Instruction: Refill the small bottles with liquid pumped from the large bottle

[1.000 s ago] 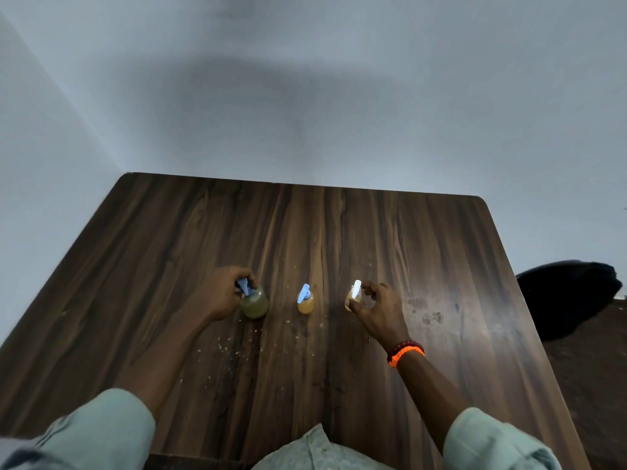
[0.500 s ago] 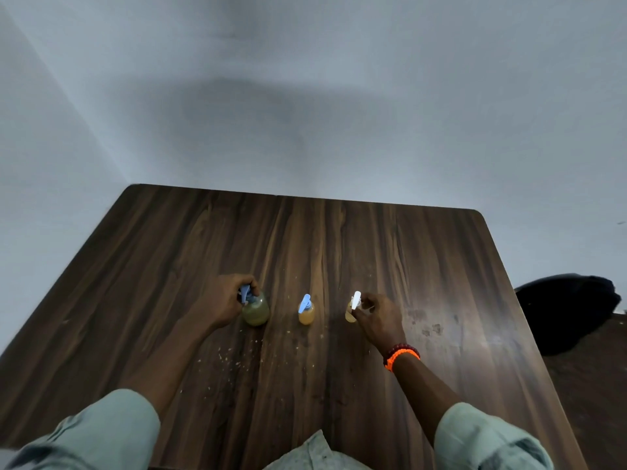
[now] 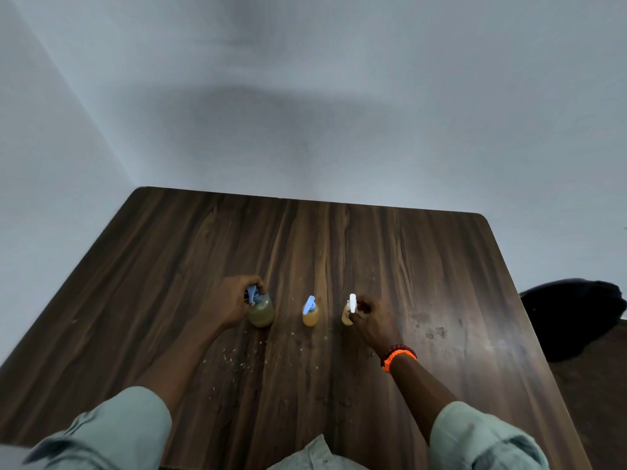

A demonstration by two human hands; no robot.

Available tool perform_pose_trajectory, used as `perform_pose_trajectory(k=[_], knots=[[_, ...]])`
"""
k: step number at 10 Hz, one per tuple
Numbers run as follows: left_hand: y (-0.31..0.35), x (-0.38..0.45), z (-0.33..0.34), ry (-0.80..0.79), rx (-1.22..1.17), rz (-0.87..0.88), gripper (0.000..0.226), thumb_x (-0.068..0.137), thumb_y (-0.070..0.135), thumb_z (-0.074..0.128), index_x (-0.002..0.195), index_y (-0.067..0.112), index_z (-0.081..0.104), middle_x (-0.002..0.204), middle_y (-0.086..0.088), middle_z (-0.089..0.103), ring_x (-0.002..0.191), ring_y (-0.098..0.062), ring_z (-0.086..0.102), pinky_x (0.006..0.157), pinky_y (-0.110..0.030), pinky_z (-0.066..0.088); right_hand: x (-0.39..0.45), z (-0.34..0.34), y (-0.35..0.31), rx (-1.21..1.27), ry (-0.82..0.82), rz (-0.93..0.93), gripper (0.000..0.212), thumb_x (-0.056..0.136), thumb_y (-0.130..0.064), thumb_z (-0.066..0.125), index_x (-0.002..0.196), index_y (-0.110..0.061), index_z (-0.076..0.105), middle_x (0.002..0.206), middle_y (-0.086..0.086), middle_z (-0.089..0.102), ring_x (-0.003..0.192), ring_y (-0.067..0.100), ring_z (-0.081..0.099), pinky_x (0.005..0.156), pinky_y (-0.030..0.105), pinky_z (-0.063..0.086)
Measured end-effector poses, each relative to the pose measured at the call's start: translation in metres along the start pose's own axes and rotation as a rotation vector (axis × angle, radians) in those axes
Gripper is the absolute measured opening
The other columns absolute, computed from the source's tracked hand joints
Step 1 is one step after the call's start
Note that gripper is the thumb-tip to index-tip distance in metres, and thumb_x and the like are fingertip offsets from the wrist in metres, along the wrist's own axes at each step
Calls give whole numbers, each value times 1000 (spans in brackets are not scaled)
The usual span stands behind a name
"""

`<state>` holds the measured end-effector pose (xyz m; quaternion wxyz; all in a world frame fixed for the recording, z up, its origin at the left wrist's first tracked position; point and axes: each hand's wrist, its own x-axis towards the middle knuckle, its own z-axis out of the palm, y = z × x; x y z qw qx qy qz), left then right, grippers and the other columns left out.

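Beside the left hand's grip, closed around the large bottle, stands one small bottle; the right hand pinches the other's white top. Best to steady each base on the surface before unscrewing.

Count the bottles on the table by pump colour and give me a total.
Blue pump: 2, the large bottle under the left hand and the middle small bottle
White pump: 1, the small bottle at the right hand
Total: 3 bottles
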<state>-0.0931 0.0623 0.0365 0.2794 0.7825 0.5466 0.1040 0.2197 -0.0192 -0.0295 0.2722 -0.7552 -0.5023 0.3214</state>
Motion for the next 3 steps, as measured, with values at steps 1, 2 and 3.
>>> perform_pose_trajectory(k=[1,2,3], knots=[[-3,2,2,1,-7,-1,27,88,-7,72,111,7,76,115,-11,76,111,-25,71,88,-17,49,2,-1,2,-12,-22,22,39,89,-18,66,127,-13,64,120,6,68,107,19,63,93,37,56],[-3,0,4,-2,-3,-18,39,89,-7,72,127,2,71,129,-17,73,122,-29,69,102,-28,52,1,-1,2,-32,-30,21,41,87,-14,67,127,-13,62,120,8,67,107,21,62,94,40,56],[-8,-9,3,-41,-49,-65,56,89,-4,74,143,5,61,142,-17,66,131,-27,65,114,-39,52,2,-6,4,-60,-59,59,48,82,-16,68,129,-14,59,122,10,65,109,24,62,94,42,55]])
